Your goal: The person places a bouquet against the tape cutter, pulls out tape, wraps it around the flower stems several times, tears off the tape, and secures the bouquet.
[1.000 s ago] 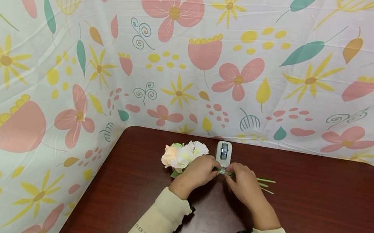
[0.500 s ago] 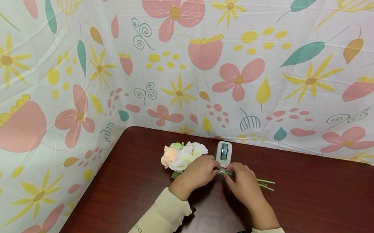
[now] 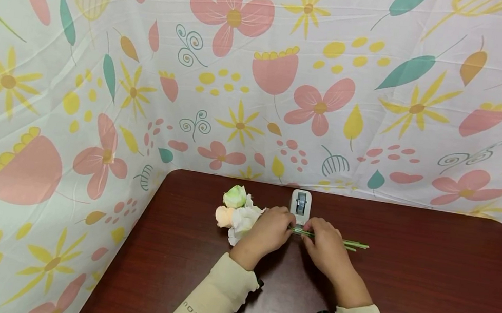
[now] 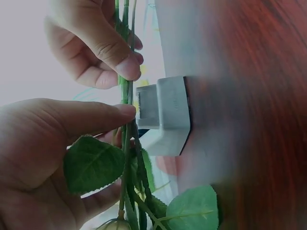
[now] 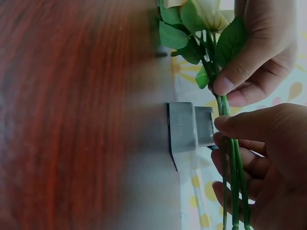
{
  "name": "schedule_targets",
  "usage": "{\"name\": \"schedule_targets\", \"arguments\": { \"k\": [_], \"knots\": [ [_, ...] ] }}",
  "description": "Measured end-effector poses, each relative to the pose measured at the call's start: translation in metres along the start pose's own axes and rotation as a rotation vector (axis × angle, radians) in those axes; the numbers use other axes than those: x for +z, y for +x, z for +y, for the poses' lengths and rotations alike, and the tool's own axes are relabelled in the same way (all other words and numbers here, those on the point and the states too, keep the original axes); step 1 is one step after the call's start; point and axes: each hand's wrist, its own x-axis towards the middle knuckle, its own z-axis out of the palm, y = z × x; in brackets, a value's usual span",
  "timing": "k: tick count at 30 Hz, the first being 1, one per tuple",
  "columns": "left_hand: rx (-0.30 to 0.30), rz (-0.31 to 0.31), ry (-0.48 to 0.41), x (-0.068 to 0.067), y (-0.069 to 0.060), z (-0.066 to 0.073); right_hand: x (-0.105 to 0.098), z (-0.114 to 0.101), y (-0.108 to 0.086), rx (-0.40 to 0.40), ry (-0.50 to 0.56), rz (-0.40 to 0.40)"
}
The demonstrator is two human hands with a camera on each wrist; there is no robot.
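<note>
Several flower stems (image 3: 354, 244) lie crosswise in both hands, just in front of a white tape dispenser (image 3: 300, 206). My left hand (image 3: 270, 231) pinches them near the blooms (image 3: 243, 220), which are white, peach and pale green. Close beside it, my right hand (image 3: 326, 245) pinches the stems with thumb and fingers, their ends sticking out to the right. In the left wrist view, green leaves (image 4: 93, 164) hang by the left fingers, and the dispenser's toothed edge (image 4: 139, 105) faces the stems. The right wrist view shows the stems (image 5: 233, 167) running across the right fingers.
A dark red-brown table (image 3: 427, 280) lies under the hands. Behind it and to the left hangs a white cloth (image 3: 372, 155) with printed flowers. The dispenser stands near the table's back edge.
The blooms have turned round in my left hand: the pale green one now shows at the top and the white ones sit lower. The stem ends have drawn closer together. Both hands remain nearly in place.
</note>
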Motion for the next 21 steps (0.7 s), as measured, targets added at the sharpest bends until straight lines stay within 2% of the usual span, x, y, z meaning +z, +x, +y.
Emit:
{"name": "schedule_targets", "arguments": {
  "k": [7, 15, 21],
  "knots": [
    [-0.023, -0.011, 0.004, 0.0054, 0.0022, -0.0008, 0.0019, 0.0005, 0.0009, 0.012, 0.007, -0.004],
    [-0.023, 0.014, -0.029, 0.0055, 0.001, -0.0021, 0.0015, -0.0005, 0.0005, 0.023, -0.004, -0.008],
    [-0.031, -0.008, -0.059, 0.0034, -0.0006, -0.0018, 0.0002, -0.0015, -0.0003, 0.019, -0.014, -0.006]
  ]
}}
